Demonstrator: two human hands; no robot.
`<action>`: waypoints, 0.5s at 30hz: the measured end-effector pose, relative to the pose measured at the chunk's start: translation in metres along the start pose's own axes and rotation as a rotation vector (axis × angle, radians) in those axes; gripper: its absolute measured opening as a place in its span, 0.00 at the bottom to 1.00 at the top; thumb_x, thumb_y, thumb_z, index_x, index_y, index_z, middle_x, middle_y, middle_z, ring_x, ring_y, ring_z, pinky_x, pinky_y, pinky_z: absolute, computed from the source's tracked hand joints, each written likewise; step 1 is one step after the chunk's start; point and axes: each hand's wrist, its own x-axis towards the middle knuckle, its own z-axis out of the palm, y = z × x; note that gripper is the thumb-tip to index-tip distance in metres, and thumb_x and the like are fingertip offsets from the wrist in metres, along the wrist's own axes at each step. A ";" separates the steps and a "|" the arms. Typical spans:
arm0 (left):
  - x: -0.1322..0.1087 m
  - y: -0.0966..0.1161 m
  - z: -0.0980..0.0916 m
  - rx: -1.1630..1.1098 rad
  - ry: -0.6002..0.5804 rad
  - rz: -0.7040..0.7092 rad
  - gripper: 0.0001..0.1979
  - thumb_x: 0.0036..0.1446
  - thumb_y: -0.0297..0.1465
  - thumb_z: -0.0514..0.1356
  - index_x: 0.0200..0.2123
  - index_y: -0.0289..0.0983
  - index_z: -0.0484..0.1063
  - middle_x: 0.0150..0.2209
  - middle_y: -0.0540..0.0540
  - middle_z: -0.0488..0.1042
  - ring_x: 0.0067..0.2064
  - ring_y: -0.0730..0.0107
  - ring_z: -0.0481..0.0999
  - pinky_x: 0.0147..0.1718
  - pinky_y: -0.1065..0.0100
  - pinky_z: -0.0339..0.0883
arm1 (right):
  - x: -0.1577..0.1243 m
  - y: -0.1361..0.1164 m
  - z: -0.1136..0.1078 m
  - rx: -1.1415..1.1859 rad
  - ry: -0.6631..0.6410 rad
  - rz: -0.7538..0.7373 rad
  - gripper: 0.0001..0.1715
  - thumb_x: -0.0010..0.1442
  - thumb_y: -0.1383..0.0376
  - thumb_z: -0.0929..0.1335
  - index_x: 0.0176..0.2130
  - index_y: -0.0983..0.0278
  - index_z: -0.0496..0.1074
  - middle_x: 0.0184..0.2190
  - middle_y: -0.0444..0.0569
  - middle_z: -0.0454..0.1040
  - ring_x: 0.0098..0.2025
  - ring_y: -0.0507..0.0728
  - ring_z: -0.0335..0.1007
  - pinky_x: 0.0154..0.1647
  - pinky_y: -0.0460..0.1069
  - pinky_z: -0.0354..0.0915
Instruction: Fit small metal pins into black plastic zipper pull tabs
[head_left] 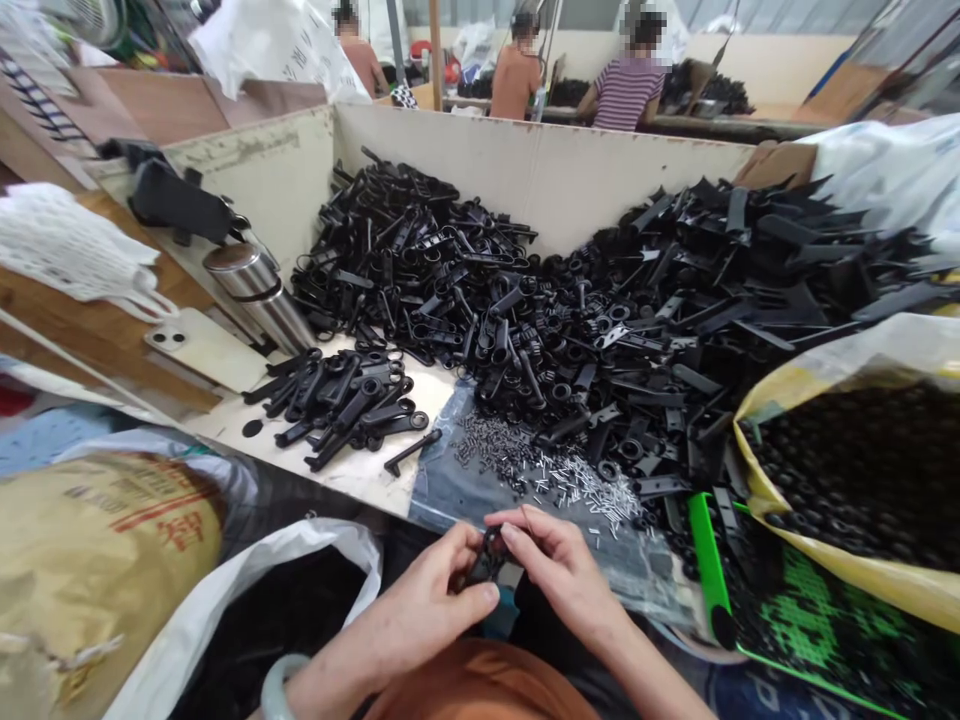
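Observation:
Close to my body, above the near edge of the work surface, my left hand (439,592) is closed round a small black plastic part (486,562). My right hand (556,560) meets it from the other side, thumb and fingers pinched together at the part's upper end. Whether a smaller piece sits between those right fingertips is hidden. Just beyond my hands lie a scatter of small silver metal pins (581,482) and a heap of tiny dark pieces (487,445) on a clear plastic sheet (457,492).
Black plastic parts (405,250) pile up against the pale board wall (570,190). Left are a smaller pile of handle-shaped parts (345,400), a steel flask (259,295) and a phone (202,345). Sacks (300,535) flank me; a green tray (705,550) stands right. People sit beyond.

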 end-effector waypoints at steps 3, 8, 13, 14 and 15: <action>0.002 -0.002 0.000 0.008 0.032 -0.002 0.14 0.54 0.28 0.62 0.46 0.39 0.69 0.47 0.45 0.75 0.51 0.60 0.73 0.52 0.62 0.63 | 0.001 0.002 0.004 -0.047 0.012 -0.026 0.18 0.69 0.54 0.66 0.44 0.61 0.82 0.31 0.46 0.73 0.35 0.56 0.70 0.37 0.48 0.64; 0.001 0.004 0.004 -0.002 0.022 -0.093 0.18 0.55 0.30 0.59 0.49 0.36 0.69 0.29 0.50 0.72 0.39 0.64 0.71 0.44 0.63 0.62 | -0.001 0.000 0.004 -0.092 -0.004 -0.086 0.18 0.70 0.56 0.64 0.47 0.61 0.81 0.38 0.49 0.73 0.41 0.57 0.70 0.41 0.49 0.65; -0.007 0.005 0.010 -0.259 0.016 -0.216 0.39 0.53 0.43 0.62 0.61 0.27 0.55 0.25 0.53 0.70 0.30 0.68 0.67 0.35 0.65 0.59 | -0.004 0.002 -0.004 -0.114 -0.143 -0.024 0.20 0.65 0.56 0.71 0.54 0.58 0.78 0.35 0.45 0.72 0.33 0.54 0.65 0.34 0.47 0.61; -0.008 0.004 0.011 -0.293 0.008 -0.216 0.41 0.53 0.45 0.62 0.62 0.26 0.54 0.25 0.53 0.70 0.29 0.69 0.66 0.34 0.65 0.59 | -0.005 0.003 -0.005 -0.117 -0.159 -0.023 0.20 0.65 0.56 0.71 0.55 0.58 0.78 0.34 0.44 0.71 0.33 0.53 0.65 0.34 0.47 0.61; -0.009 0.003 0.012 -0.313 -0.003 -0.213 0.42 0.52 0.46 0.63 0.62 0.26 0.54 0.24 0.53 0.70 0.29 0.70 0.66 0.35 0.66 0.59 | -0.006 0.003 -0.006 -0.115 -0.169 -0.031 0.20 0.65 0.57 0.71 0.55 0.58 0.78 0.34 0.44 0.71 0.33 0.54 0.64 0.35 0.47 0.60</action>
